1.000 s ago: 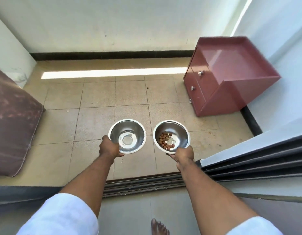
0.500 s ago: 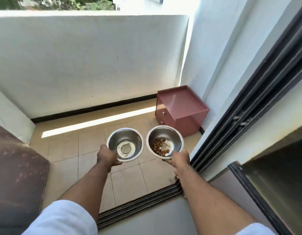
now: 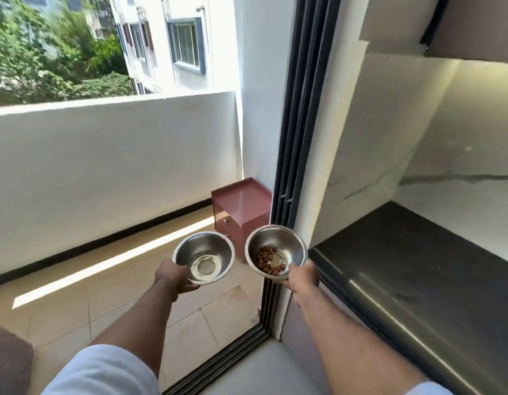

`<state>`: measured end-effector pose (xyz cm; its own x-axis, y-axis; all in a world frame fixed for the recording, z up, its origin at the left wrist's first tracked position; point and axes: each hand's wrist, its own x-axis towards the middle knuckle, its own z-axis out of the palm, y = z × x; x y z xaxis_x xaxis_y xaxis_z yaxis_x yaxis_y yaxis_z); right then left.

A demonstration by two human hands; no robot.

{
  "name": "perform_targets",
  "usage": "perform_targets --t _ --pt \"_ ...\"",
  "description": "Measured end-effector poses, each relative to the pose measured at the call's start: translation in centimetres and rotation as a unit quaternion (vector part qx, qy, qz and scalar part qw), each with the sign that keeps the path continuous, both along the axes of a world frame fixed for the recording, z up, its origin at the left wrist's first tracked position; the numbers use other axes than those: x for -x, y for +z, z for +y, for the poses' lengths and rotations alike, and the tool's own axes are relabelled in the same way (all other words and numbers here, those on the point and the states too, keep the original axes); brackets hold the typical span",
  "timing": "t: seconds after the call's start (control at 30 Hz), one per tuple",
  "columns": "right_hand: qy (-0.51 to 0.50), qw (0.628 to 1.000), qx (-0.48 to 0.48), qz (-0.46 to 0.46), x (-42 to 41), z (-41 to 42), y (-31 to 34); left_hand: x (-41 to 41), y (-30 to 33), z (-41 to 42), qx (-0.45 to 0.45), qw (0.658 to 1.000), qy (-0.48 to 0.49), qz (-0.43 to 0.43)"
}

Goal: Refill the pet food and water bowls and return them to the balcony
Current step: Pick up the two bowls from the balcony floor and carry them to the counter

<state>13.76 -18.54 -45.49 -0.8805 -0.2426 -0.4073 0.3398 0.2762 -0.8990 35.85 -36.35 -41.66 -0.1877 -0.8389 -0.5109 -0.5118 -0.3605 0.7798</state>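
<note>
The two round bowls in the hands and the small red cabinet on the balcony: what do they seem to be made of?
Round bowl in the left hand and round bowl with brown kibble: apparently polished stainless steel, mirror-like with bright reflections. Small red cabinet: probably laminated board or plastic; its smooth, glossy top reflects light, so the core material stays unclear.
</note>
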Motion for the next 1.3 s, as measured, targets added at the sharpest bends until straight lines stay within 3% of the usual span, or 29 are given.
perform_targets --t 0.33,0.43,0.67,0.87,1.3 --pt "-0.137 0.987 0.086 0.005 3.1 21.0 5.4 9.8 4.8 13.5 0.018 0.978 -0.175 0.112" --pt "-0.187 0.979 0.084 0.015 4.8 26.4 6.3 13.8 5.6 16.9 0.051 0.971 -0.22 0.079" --pt "-0.307 0.947 0.095 0.006 8.8 34.9 6.2 24.6 4.1 22.4 0.018 0.948 -0.312 0.064" --pt "-0.389 0.917 0.087 0.004 12.7 38.2 4.1 33.9 1.1 24.6 -0.03 0.921 -0.378 0.085" --pt "-0.489 0.867 0.091 -0.023 17.1 38.9 0.1 44.6 -2.4 28.0 0.004 0.865 -0.5 0.044"
